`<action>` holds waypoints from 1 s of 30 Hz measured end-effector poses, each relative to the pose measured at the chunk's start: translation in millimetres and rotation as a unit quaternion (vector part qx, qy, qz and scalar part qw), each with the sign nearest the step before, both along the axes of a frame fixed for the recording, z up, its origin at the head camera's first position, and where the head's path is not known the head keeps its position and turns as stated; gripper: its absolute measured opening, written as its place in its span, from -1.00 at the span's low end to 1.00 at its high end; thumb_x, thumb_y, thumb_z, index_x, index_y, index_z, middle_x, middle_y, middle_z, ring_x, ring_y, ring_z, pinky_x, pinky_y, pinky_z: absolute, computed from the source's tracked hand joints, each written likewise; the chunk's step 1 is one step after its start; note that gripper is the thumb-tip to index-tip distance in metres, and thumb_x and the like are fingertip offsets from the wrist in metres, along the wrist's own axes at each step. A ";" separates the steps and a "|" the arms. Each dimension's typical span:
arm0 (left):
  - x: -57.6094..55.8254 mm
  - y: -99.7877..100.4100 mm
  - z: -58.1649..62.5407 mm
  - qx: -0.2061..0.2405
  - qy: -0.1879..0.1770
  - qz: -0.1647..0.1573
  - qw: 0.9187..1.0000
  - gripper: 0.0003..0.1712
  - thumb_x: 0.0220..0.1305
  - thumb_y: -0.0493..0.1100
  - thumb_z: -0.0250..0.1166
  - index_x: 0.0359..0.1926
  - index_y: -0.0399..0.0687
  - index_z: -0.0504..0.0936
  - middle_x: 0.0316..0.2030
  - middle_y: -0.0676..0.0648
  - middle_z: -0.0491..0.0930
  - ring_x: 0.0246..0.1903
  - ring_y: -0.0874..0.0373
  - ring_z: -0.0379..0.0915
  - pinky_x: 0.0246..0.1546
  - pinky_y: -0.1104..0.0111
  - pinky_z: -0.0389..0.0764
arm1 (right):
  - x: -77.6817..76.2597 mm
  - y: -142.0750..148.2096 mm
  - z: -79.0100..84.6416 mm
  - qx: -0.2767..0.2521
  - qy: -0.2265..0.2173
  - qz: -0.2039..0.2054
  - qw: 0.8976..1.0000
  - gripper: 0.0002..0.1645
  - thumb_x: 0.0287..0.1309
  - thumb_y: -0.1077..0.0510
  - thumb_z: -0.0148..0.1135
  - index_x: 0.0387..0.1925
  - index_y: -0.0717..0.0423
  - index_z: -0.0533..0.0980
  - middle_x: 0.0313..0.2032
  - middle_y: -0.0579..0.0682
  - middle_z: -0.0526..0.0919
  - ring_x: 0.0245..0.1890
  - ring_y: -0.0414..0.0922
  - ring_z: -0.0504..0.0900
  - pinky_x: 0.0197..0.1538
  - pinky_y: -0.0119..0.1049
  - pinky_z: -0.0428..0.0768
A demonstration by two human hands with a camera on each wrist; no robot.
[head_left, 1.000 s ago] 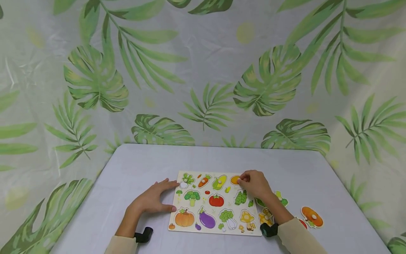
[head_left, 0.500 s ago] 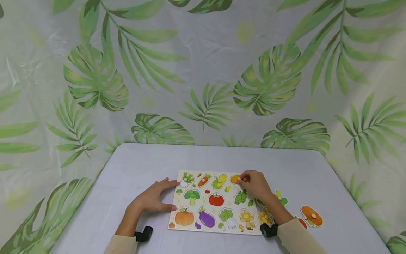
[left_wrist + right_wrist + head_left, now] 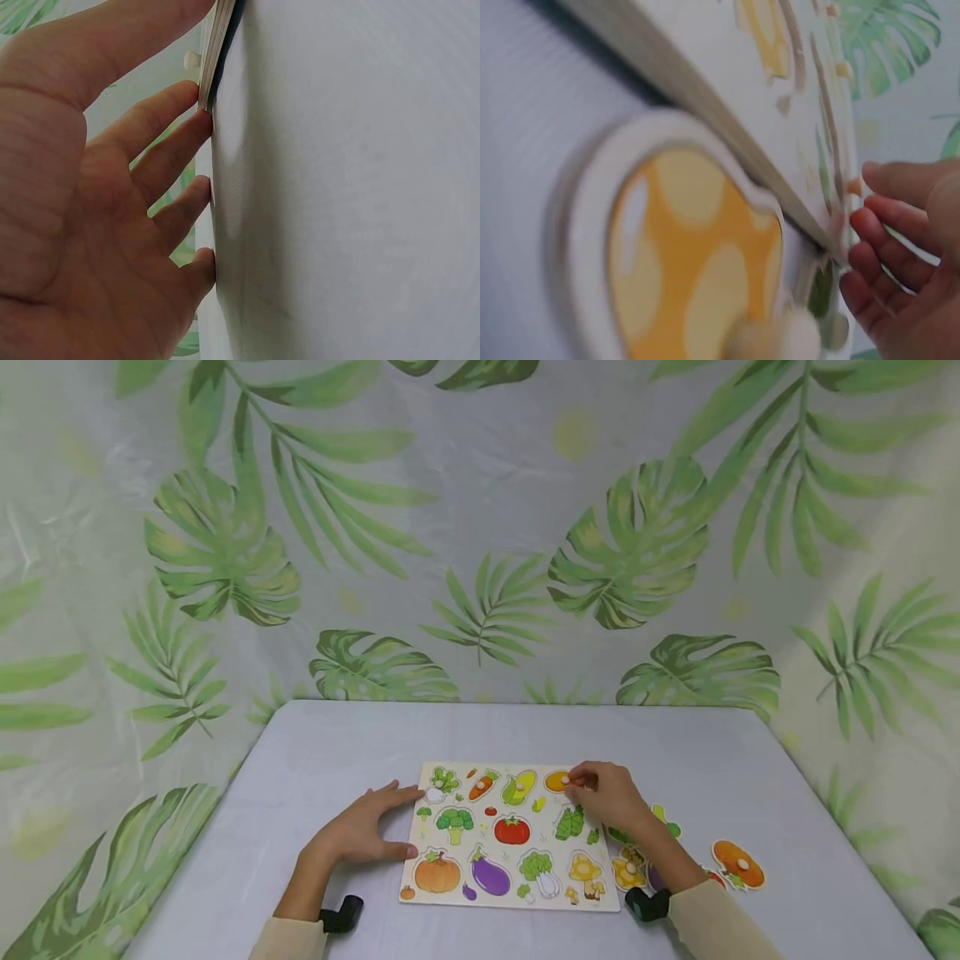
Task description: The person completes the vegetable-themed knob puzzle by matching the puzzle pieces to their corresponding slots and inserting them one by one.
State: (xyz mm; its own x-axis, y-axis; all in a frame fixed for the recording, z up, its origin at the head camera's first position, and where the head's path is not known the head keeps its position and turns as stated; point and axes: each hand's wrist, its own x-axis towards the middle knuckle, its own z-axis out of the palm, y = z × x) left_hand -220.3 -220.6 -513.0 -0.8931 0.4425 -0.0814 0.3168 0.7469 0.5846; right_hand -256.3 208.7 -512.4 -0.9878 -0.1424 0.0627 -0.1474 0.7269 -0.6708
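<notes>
A vegetable peg puzzle board (image 3: 551, 841) lies on the white table. My left hand (image 3: 358, 831) spreads along its left edge, thumb and forefinger at the rim; in the left wrist view the fingertips (image 3: 201, 124) meet the board's side. At the top right corner an orange puzzle piece (image 3: 555, 782) sits in its place. My right hand (image 3: 611, 795) is just beside it, thumb and fingers loosely bent. In the right wrist view an orange knob (image 3: 854, 186) shows right in front of the thumb tip, with the fingers parted from it.
Loose puzzle pieces lie right of the board: a yellow mushroom (image 3: 628, 868), a green one (image 3: 667, 827) partly under my right forearm, a purple one, a red one (image 3: 716, 878) and an orange one (image 3: 738, 865). Carrot (image 3: 482, 787) and corn (image 3: 517, 788) pieces with knobs sit in the board.
My right hand has shifted slightly right, off the orange piece's knob, showing more of the piece. The left hand has stayed at the board's edge.
</notes>
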 end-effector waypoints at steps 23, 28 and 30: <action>-1.0 1.3 0.7 0.005 -0.001 0.006 1.000 0.03 -0.05 0.24 0.61 0.47 0.22 0.44 0.52 -0.06 0.34 0.59 -0.22 0.00 0.59 -0.23 -0.05 | 29.3 63.2 23.3 0.047 0.056 0.021 0.997 -0.74 0.33 0.22 0.33 0.03 0.17 0.68 -0.06 0.07 0.77 -0.09 -0.03 0.66 -0.19 -0.34 0.63; -1.5 -0.3 -1.4 0.000 0.001 0.011 1.000 0.03 -0.06 0.23 0.61 0.47 0.25 0.44 0.51 -0.03 0.35 0.59 -0.19 0.01 0.60 -0.22 -0.03 | 36.5 76.6 20.3 0.062 0.052 0.003 0.997 -0.77 0.30 0.21 0.37 -0.03 0.12 0.70 -0.11 0.01 0.77 -0.13 -0.07 0.63 -0.19 -0.34 0.61; -1.8 -0.8 -2.2 -0.003 0.001 0.013 1.000 0.02 -0.06 0.23 0.61 0.47 0.27 0.44 0.51 -0.02 0.35 0.60 -0.18 0.01 0.60 -0.21 -0.03 | 39.3 82.5 17.9 0.066 0.043 -0.007 0.997 -0.78 0.28 0.19 0.39 -0.05 0.10 0.71 -0.14 -0.01 0.76 -0.14 -0.08 0.61 -0.19 -0.34 0.60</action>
